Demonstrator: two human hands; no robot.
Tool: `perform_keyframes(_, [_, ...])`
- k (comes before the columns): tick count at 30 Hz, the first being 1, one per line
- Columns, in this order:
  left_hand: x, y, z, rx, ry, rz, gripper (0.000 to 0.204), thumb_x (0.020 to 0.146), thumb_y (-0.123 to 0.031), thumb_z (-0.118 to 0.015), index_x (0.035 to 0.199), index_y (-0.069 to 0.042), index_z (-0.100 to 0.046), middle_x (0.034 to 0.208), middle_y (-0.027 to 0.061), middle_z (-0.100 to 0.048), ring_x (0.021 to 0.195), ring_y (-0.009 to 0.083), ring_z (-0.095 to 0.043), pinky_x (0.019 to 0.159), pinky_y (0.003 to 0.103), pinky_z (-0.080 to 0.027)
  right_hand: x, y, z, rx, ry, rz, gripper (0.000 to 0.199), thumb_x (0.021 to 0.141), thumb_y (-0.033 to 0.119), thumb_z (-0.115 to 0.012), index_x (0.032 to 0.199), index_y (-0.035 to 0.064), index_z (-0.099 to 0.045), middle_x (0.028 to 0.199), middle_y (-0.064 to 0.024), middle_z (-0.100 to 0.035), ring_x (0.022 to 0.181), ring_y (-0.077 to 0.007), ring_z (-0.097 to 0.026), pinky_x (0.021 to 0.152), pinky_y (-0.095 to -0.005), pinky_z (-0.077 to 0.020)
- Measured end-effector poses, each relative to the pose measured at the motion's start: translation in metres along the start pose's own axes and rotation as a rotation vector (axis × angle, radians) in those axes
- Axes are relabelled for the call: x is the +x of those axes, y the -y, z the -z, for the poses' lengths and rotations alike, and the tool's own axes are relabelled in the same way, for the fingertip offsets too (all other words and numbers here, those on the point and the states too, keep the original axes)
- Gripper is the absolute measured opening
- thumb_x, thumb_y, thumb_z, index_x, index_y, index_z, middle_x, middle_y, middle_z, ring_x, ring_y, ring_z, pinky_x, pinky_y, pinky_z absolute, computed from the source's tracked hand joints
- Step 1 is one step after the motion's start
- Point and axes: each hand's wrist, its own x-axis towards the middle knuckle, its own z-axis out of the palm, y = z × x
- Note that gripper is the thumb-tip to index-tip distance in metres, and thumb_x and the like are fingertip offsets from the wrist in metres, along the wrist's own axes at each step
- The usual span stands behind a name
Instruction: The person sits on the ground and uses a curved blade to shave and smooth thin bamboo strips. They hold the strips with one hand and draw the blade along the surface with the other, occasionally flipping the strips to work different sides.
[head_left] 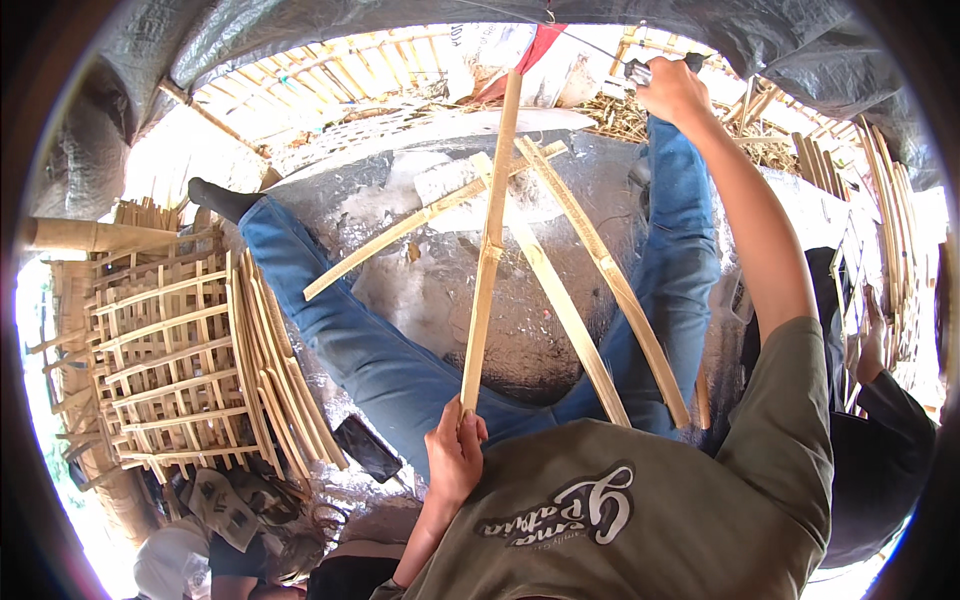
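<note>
My left hand is closed round the near end of a long bamboo strip, which points up and away from my lap. At the far right, my right arm is stretched out. My right hand is closed on a small thing with dark and silvery parts, too small to make out, above my knee. Beneath the held strip lie other bamboo strips: one slanting left, one running down to my lap and a curved one against my right leg.
At left stands a bamboo lattice stack beside a bundle of strips. A dark phone lies by my left thigh. A person in dark clothes sits close at my right. Dark plastic sheeting hangs overhead; shavings lie beyond.
</note>
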Motion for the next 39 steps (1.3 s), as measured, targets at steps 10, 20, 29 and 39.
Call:
perform_keyframes(10, [0.005, -0.003, 0.009, -1.055, 0.33, 0.362, 0.023, 0.108, -0.025, -0.047, 0.121, -0.007, -0.05, 0.084, 0.0054, -0.054, 0.06, 0.011, -0.048, 0.05, 0.023, -0.044, -0.025, 0.036, -0.037, 0.685, 0.089, 0.31, 0.028, 0.09, 0.032, -0.073, 0.093, 0.0046, -0.071, 0.068, -0.0045, -0.064, 0.062, -0.0132, -0.058, 0.059, -0.0335, -0.0464])
perform_keyframes(20, [0.021, 0.001, 0.005, -1.051, 0.464, 0.58, 0.016, 0.108, -0.025, -0.048, 0.11, -0.01, -0.046, 0.089, 0.0019, -0.046, 0.066, 0.0085, -0.043, 0.052, 0.022, -0.038, -0.126, 0.053, -0.03, 0.998, 0.321, 0.298, 0.025, 0.093, 0.026, -0.071, 0.108, 0.0069, -0.069, 0.063, 0.0028, -0.055, 0.051, -0.0052, -0.044, 0.047, -0.0269, -0.0347])
perform_keyframes(29, [0.03, -0.003, -0.007, -0.722, 0.346, 0.506, 0.021, 0.105, -0.028, -0.056, 0.099, -0.01, -0.047, 0.076, -0.0047, -0.044, 0.051, 0.0003, -0.034, 0.042, 0.019, -0.029, -0.132, -0.019, -0.028, 0.805, 0.277, -0.004, 0.031, 0.092, 0.033, -0.074, 0.097, 0.0027, -0.072, 0.057, 0.0013, -0.054, 0.046, -0.0063, -0.046, 0.044, -0.0281, -0.0341])
perform_keyframes(39, [0.039, 0.02, -0.028, -0.385, 0.408, 0.349, 0.03, 0.109, -0.027, -0.044, 0.121, -0.001, -0.05, 0.077, 0.0024, -0.053, 0.063, 0.0106, -0.054, 0.058, 0.026, -0.049, -0.208, -0.077, -0.038, 0.733, -0.211, -0.121, 0.028, 0.09, 0.032, -0.077, 0.091, 0.0049, -0.074, 0.06, -0.0008, -0.062, 0.053, -0.0096, -0.054, 0.053, -0.0298, -0.043])
